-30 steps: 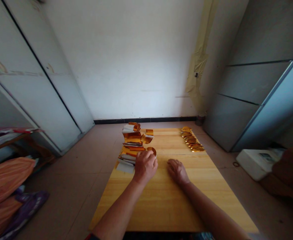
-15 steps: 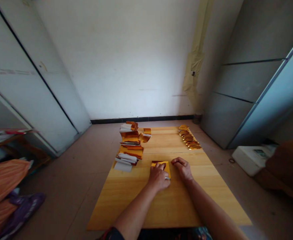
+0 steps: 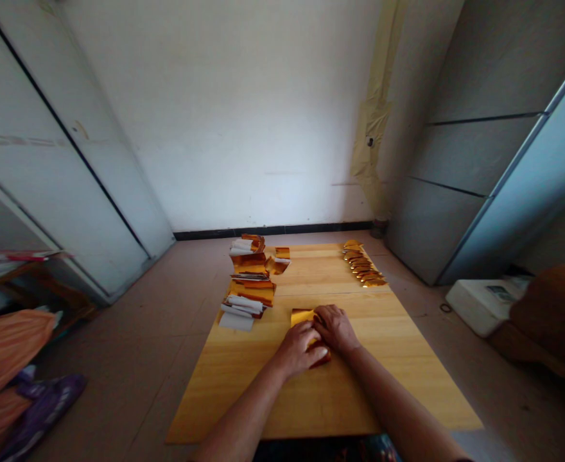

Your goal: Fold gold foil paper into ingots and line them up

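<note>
A sheet of gold foil paper (image 3: 302, 315) lies on the wooden table in front of me, its far edge and a darker near corner showing around my hands. My left hand (image 3: 298, 350) rests over the paper's middle, fingers bent onto it and thumb toward the near part. Against the right side of the sheet, my right hand (image 3: 338, 328) has its fingers curled on the paper beside the left fingertips. The hands hide most of the sheet, including any fold under them.
Stacks of gold and white paper (image 3: 248, 294) line the table's left side. A row of folded gold pieces (image 3: 363, 264) sits at the far right edge. A white box (image 3: 478, 305) stands on the floor at right, and bags (image 3: 10, 366) lie at left.
My right hand has moved left from the bare table onto the paper. The left hand has shifted slightly nearer and left, and the sheet now looks bent, with a dark corner nearer me.
</note>
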A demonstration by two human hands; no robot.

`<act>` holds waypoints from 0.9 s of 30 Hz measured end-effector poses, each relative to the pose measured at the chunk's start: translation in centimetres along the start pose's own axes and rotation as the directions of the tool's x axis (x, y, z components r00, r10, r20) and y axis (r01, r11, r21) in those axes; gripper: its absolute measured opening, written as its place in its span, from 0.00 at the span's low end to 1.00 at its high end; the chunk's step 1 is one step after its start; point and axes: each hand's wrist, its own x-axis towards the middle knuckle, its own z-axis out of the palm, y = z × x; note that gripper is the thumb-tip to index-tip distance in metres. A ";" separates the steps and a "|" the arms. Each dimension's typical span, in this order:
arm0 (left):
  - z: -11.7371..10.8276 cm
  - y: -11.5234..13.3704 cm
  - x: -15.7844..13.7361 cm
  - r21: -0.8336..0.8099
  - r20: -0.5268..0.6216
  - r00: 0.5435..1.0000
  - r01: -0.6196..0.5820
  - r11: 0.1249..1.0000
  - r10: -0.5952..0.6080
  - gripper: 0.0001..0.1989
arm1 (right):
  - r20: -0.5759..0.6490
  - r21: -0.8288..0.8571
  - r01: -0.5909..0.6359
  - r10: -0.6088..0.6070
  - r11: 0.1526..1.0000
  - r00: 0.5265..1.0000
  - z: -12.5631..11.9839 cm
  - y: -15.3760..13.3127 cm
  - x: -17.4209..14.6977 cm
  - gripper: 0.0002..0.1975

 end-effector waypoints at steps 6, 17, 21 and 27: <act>0.6 -1.3 0.3 0.044 -0.178 0.952 0.261 0.964 -0.250 0.29 | 0.015 -0.082 -0.008 0.010 0.997 1.000 0.2 -0.2 0.3 0.26; -0.9 -1.8 3.4 0.114 -0.230 0.892 0.421 0.900 -0.388 0.23 | -0.039 0.089 0.033 -0.030 0.995 0.999 0.9 1.2 0.4 0.22; -1.7 -1.3 3.5 0.109 -0.315 0.873 0.422 0.900 -0.372 0.06 | -0.101 0.141 0.022 -0.008 0.990 0.995 0.4 1.2 0.9 0.12; -3.3 0.8 3.7 0.041 -0.616 0.785 0.114 0.993 -0.065 0.08 | -0.172 0.432 -0.238 0.338 0.870 0.925 -0.4 0.0 2.3 0.13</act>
